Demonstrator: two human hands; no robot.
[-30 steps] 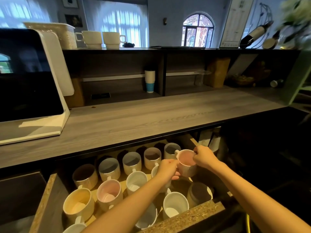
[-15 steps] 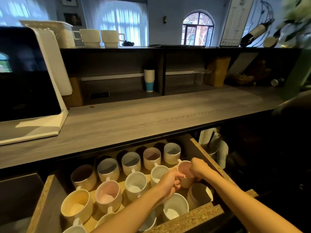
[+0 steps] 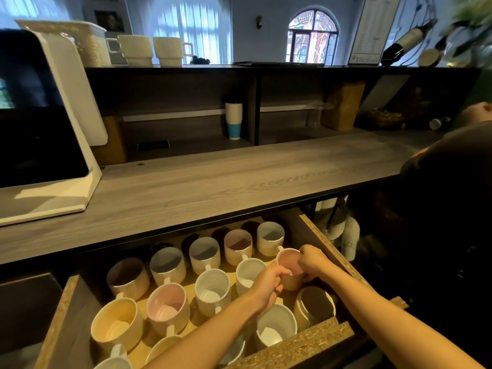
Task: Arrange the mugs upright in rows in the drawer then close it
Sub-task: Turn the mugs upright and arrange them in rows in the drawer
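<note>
Chipboard forms the front edge of an open drawer (image 3: 300,350) at the bottom of the view, and both bare forearms reach over it. Nearest, a white mug (image 3: 275,327) stands upright beside a brown-lined mug (image 3: 316,306) at its 3 o'clock. Beyond them, the left hand (image 3: 267,287) is curled, its fingertips touching the side of a pink-lined mug (image 3: 288,261), while the right hand (image 3: 312,262) pinches that mug's rim from its 3 o'clock side. The mug is upright, at the right end of the middle row, near the drawer's right wall. Farther back, a row of upright mugs lines the rear of the drawer. Above it lies a grey wooden counter (image 3: 226,182) with a white-framed screen (image 3: 40,115) at 10 o'clock.
</note>
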